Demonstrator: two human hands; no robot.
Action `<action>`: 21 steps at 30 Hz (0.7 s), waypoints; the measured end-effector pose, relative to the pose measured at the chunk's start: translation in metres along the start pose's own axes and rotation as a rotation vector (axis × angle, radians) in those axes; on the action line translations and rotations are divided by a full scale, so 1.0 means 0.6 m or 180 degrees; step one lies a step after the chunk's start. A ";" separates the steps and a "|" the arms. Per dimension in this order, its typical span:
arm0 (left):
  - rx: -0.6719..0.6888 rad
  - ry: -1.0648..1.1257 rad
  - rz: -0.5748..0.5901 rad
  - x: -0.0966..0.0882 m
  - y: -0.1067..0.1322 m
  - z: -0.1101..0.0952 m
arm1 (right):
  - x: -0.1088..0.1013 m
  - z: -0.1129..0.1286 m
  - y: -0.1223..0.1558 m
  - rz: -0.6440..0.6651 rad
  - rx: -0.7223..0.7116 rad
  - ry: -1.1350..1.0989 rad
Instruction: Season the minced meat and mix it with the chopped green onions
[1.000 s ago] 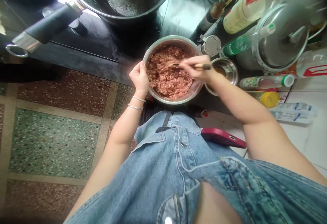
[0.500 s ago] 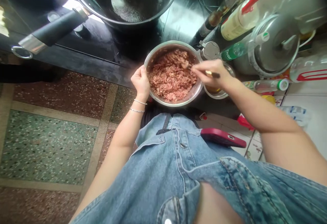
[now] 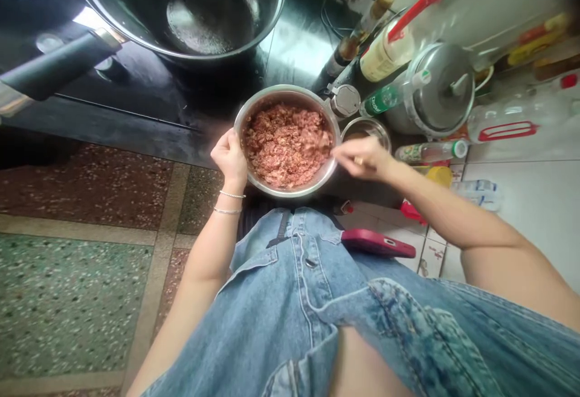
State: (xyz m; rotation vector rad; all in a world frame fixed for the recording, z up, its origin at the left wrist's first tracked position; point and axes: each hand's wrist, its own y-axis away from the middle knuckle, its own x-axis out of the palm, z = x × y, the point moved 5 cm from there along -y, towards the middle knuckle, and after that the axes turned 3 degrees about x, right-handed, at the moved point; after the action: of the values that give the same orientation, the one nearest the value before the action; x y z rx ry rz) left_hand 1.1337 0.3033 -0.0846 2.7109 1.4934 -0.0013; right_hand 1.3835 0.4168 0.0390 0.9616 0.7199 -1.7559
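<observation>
A steel bowl (image 3: 290,193) of ground meat (image 3: 285,146) stands at the counter's front edge. My left hand (image 3: 229,155) is closed on its left rim, thumb on top. Over the right rim, my right hand (image 3: 362,156) is closed round a thin stirring utensil with a dark, gold-banded handle. Motion blurs its working end in the meat, and my fingers hide most of the handle, so its kind is unclear. Just behind that hand is a smaller metal bowl (image 3: 386,133), partly covered by it.
Beyond the bowl, a large black wok (image 3: 208,13) sits on the stove, its handle (image 3: 58,64) pointing left. Sauce bottles, a lidded jar (image 3: 347,101), a green-labelled bottle (image 3: 383,100) and a lidded pot (image 3: 441,89) crowd the right. A red phone (image 3: 378,243) sticks out at my waist.
The view has shifted, so most things sit further left in it. My right hand has moved down along the bowl's right rim, and the utensil has shifted through the meat. My left hand keeps its hold.
</observation>
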 end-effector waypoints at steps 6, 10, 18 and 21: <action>0.0051 -0.0114 0.0047 0.000 -0.007 -0.002 | 0.101 0.095 -0.090 0.0126 -0.0595 -0.0645; 0.0012 -0.0126 0.0002 -0.001 -0.006 0.001 | 0.056 -0.016 -0.116 -0.0825 0.0452 -0.0782; 0.0081 -0.0060 -0.0026 -0.004 -0.002 0.004 | 0.029 0.057 0.022 -0.0374 0.0122 -0.0603; 0.0127 -0.0153 -0.0007 -0.008 -0.004 0.006 | 0.081 0.081 -0.067 -0.0329 -0.0235 -0.0968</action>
State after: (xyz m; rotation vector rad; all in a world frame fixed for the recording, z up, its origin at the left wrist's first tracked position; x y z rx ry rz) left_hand 1.1294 0.3005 -0.0883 2.7194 1.4997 -0.0965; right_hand 1.3219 0.3690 0.0238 0.5980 0.6409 -1.8990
